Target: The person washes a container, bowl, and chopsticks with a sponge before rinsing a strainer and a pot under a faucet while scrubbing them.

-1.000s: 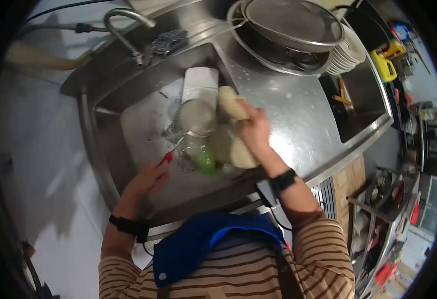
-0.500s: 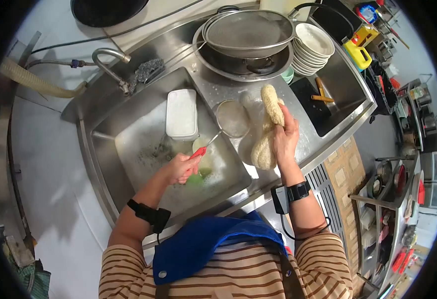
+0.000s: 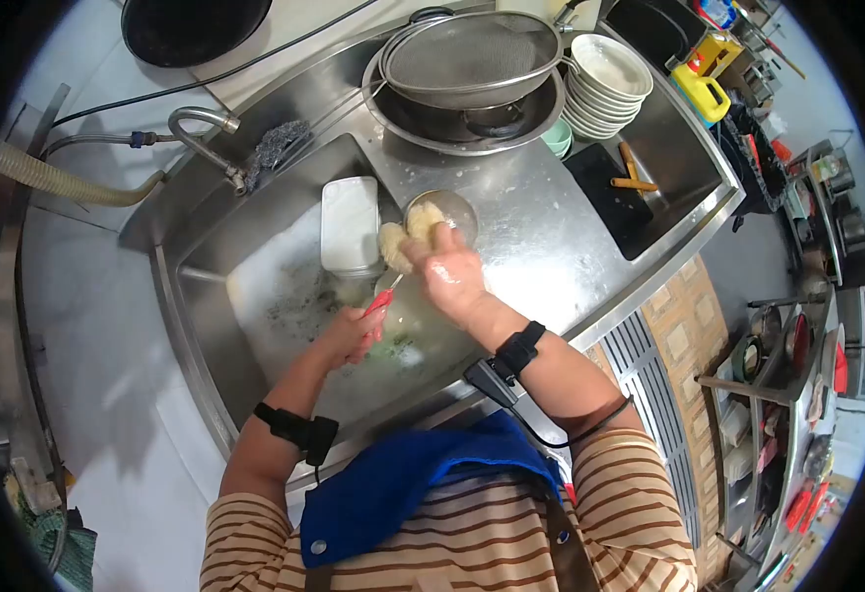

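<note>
My left hand (image 3: 350,333) is closed round the red handle of a small round mesh strainer (image 3: 462,214), above the soapy water in the sink basin (image 3: 191,340). Wet and foamy, my right hand (image 3: 452,281) grips a pale loofah (image 3: 393,247), which lies against the strainer's mesh and near its neck. My fingers cover part of the loofah. A white rectangular container (image 3: 350,222) stands in the water just beyond my left hand.
A large sieve (image 3: 477,59) rests over a metal bowl (image 3: 403,123) behind the basin. Stacked white bowls (image 3: 610,84) stand to its right. A bent faucet (image 3: 196,128) and a steel scourer (image 3: 280,143) are at the back left. A black board (image 3: 605,197) lies in the right-hand basin.
My right hand has brought the loofah left from above the steel counter onto the strainer. My left hand keeps its hold on the handle, and the view has shifted slightly.
</note>
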A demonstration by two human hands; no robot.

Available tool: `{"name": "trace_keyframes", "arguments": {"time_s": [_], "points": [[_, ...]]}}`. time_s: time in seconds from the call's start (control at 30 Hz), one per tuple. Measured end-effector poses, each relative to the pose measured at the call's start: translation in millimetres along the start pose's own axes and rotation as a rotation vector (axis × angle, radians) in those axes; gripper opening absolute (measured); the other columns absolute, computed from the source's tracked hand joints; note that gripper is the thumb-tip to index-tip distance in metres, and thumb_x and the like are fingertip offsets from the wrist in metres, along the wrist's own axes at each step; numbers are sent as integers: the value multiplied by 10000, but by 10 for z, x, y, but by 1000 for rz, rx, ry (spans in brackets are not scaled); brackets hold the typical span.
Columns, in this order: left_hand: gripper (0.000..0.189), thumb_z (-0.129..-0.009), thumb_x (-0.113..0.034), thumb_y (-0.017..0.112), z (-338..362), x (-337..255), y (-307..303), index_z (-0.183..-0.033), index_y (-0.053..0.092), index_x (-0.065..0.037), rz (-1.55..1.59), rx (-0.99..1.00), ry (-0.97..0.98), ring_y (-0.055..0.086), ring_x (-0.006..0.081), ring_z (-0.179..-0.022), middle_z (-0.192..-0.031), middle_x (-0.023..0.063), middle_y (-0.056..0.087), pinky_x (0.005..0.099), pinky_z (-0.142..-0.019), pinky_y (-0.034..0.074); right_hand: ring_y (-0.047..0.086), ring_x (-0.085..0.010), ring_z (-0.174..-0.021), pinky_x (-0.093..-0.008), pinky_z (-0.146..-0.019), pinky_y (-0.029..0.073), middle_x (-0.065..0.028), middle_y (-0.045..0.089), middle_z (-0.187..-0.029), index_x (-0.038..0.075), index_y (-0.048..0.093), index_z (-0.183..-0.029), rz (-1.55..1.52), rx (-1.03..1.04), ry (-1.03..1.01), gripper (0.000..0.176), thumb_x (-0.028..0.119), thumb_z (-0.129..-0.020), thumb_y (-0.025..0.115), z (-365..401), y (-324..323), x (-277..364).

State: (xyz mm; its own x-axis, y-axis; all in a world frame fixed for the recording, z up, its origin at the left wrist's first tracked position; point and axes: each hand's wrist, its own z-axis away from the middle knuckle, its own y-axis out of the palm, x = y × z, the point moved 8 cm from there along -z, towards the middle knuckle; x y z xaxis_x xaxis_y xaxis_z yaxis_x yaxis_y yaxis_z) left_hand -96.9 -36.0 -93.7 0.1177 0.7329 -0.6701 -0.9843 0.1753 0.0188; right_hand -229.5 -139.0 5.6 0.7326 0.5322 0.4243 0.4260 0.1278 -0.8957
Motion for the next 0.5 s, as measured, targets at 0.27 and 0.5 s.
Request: {"name": "trace_keyframes", "arguments": {"time_s": [0.27,0.5], "points": [[396,-877,-409,477,80,-43,185,-699,460,-56,219,154,-40,246,62,-325,-445,-57,289,242,-324,213,496,-330,-957,-380,-756,473,-149,477,-1041,234,608,-1044,187,-4,247,356,118,-717,527,-275,-127,-811],[356,-871,-378,496,192,8,-7,-717,481,-58,-77,-7,16,280,54,-342,-440,-55,305,218,-342,228,540,-322,-948,-396,-812,448,-183,563,-1006,226,629,-1036,27,-145,599,327,158,-742,503,128,-512,-1817]]}}
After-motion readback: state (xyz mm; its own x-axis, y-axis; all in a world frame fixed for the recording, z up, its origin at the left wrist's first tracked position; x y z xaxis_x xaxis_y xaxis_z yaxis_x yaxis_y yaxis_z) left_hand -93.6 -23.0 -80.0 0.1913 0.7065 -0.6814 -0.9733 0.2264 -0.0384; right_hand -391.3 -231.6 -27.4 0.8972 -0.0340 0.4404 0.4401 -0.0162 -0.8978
